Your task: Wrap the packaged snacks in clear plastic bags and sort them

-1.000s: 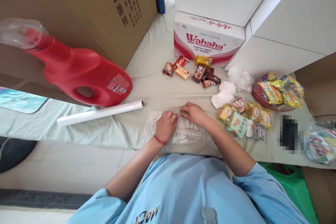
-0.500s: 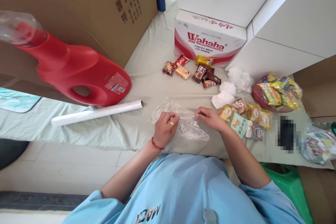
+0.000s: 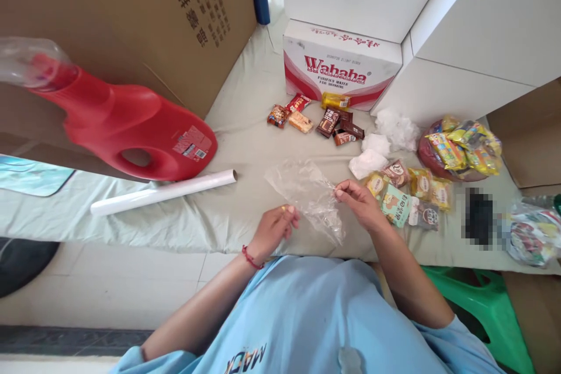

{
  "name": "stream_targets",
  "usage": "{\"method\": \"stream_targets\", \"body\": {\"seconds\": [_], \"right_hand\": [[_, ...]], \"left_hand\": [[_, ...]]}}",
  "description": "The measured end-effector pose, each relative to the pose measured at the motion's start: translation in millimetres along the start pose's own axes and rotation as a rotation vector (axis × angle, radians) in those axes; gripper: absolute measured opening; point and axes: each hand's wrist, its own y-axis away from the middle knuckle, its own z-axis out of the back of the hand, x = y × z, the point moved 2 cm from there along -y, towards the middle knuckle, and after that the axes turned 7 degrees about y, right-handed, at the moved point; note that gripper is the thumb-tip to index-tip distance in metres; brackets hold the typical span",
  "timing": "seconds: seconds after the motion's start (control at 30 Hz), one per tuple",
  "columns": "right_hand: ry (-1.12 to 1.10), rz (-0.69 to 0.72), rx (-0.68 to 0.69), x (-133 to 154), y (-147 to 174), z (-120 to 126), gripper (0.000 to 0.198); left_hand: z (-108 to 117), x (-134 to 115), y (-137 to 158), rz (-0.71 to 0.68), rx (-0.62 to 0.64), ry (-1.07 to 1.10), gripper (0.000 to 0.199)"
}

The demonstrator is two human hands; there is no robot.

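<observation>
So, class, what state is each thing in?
Right hand: pinching the plastic bag
Left hand: loosely curled, grip unclear
Plastic bag: wrinkled, partly spread
White roll: rolled up, lying down
Red bottle: clear cap on
Wahaha box: no opening visible
Reddish bowl: heaped with yellow packets
White wads: crumpled
Cocoa packet: printed side showing

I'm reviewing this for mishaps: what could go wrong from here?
The thin, crumpled clear plastic film seems pinched only by the right hand, so it might slip or tear.

That hand is close to the flat mint-green snack packet and could nudge it.

The long white cylindrical roll lies near the front edge of the pale green cloth-covered table; a bump might roll it off.
</observation>
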Motion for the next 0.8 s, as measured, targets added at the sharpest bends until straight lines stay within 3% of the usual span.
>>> {"method": "stream_targets", "body": {"seconds": [0.1,0.2,0.3,0.43,0.57,0.7,0.8], "right_hand": [[0.049,0.041,0.014,8.8,13.6,-10.8,0.023],[0.058,0.036,-0.035,10.2,21.6,-14.4,0.024],[-0.076,-0.082,-0.230,-0.9,22.8,-5.7,0.032],[-0.309,-0.227,-0.414,-22.1,24.5,12.1,0.043],[-0.369,-0.262,-0.450,-35.9,30.4,23.2,0.045],[-0.334,-0.245,-0.439,-44.9,36.0,25.2,0.046],[-0.271,-0.208,-0.451,-50.3,40.2,23.2,0.042]], "left_hand": [[-25.4,0.0,-5.6,0.208,0.055,0.239,0.061],[-36.9,-7.1,-10.0,0.172,-0.022,0.282,0.044],[-32.8,-13.7,-9.2,0.174,0.038,0.413,0.038],[-5.7,-13.1,-4.3,0.265,0.086,0.609,0.037],[27.5,0.1,-1.9,0.320,0.043,0.607,0.040],[60.0,16.9,-3.8,0.245,-0.050,0.381,0.043],[87.2,20.7,-7.1,0.099,-0.261,0.093,0.040]]}}
